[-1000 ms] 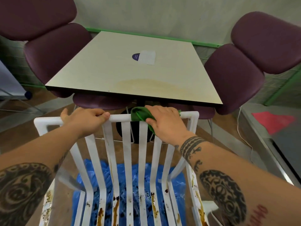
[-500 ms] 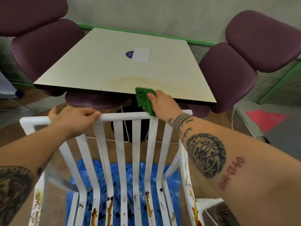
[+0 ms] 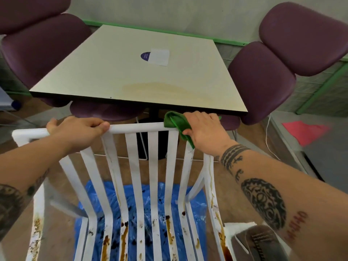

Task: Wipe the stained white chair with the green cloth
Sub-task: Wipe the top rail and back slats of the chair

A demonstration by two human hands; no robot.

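The white chair (image 3: 135,128) fills the lower half of my view with its back toward me, and its top rail runs from 9 to 3 o'clock just below centre. My left grip (image 3: 75,129) is curled around that rail near its 9 o'clock end and holds it. My right grip (image 3: 205,130) sits at the rail's 3 o'clock end, its fingers folded over the green cloth (image 3: 176,122), which is bunched against the rail. One fold of the cloth sticks out at 10 o'clock from the hand, and a tail hangs toward 6 o'clock over a slat. Brown stains streak the slats and armrests toward 6 o'clock. A blue plastic sheet (image 3: 131,196), spotted dark, lies on the floor beneath the seat. At 12 o'clock stands the desk (image 3: 131,76), which has a yellowish smear by its near edge. Purple chairs (image 3: 263,80) flank it at 10 and 2 o'clock.
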